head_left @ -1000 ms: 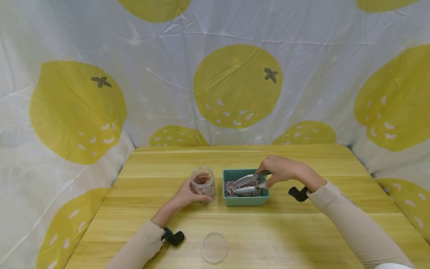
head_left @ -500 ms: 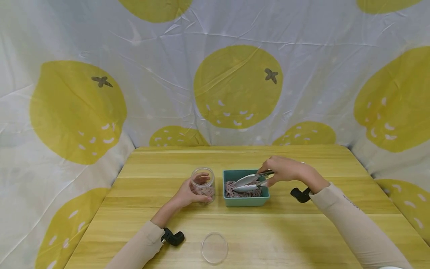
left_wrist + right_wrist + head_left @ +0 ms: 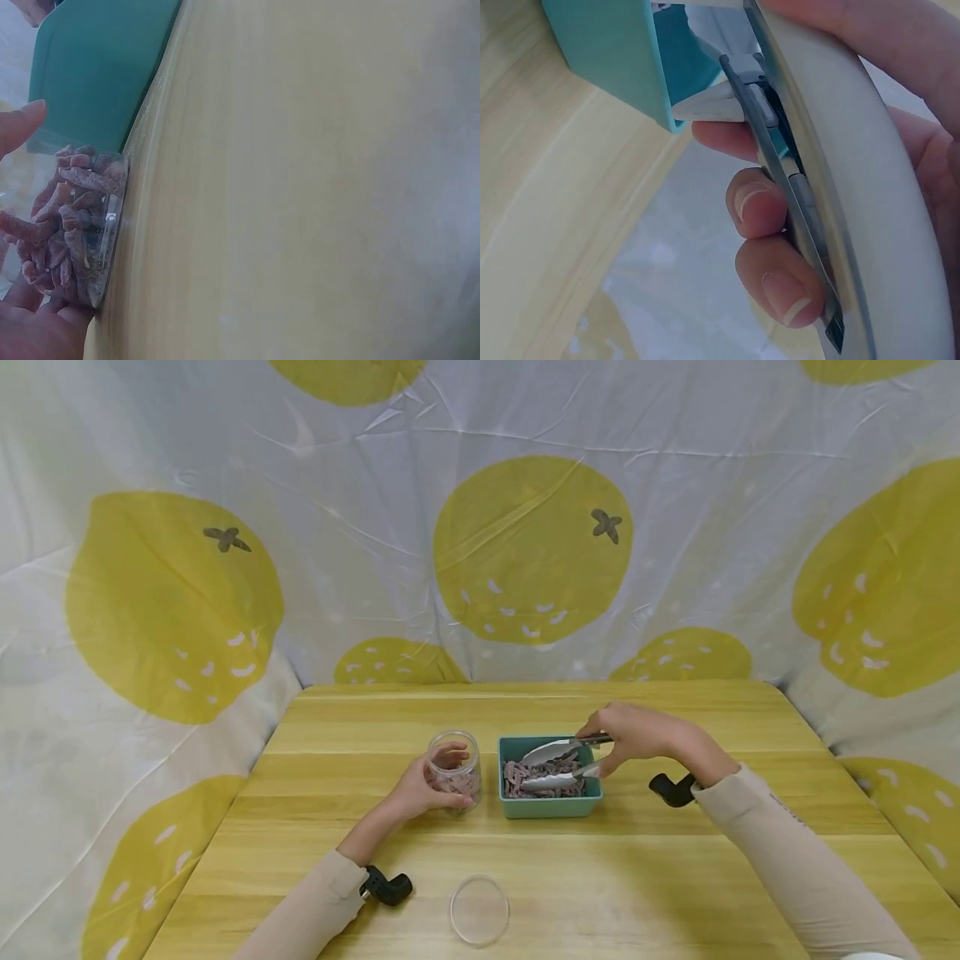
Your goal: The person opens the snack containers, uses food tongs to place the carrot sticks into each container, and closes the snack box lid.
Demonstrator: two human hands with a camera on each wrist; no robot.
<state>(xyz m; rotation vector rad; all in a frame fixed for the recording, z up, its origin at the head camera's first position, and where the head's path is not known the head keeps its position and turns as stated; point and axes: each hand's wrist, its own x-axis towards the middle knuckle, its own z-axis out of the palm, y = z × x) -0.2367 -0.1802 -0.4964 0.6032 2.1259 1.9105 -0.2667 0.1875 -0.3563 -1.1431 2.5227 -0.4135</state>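
Note:
My left hand [image 3: 412, 792] grips a clear round jar [image 3: 465, 768] that stands uncapped on the table. Powder-dusted, pinkish-brown strips [image 3: 64, 225] fill its lower part in the left wrist view. Right of the jar is a teal rectangular box [image 3: 551, 810] holding more such strips [image 3: 513, 777]. From the box's right side, my right hand [image 3: 637, 732] holds metal tongs [image 3: 549, 752] with their two tips spread apart over the strips. In the right wrist view, fingers curl round the tongs' pale handle [image 3: 870, 165], and the strips are mostly hidden.
A clear round lid [image 3: 480, 910] lies on the wooden table [image 3: 637, 877] near the front. Black wrist mounts [image 3: 386, 887] stick out from both sleeves. A lemon-print cloth [image 3: 525, 552] hangs behind and beside the table.
The tips of the tongs have spread wider apart above the strips, and the right hand has shifted very slightly right. The left hand and jar have kept their place.

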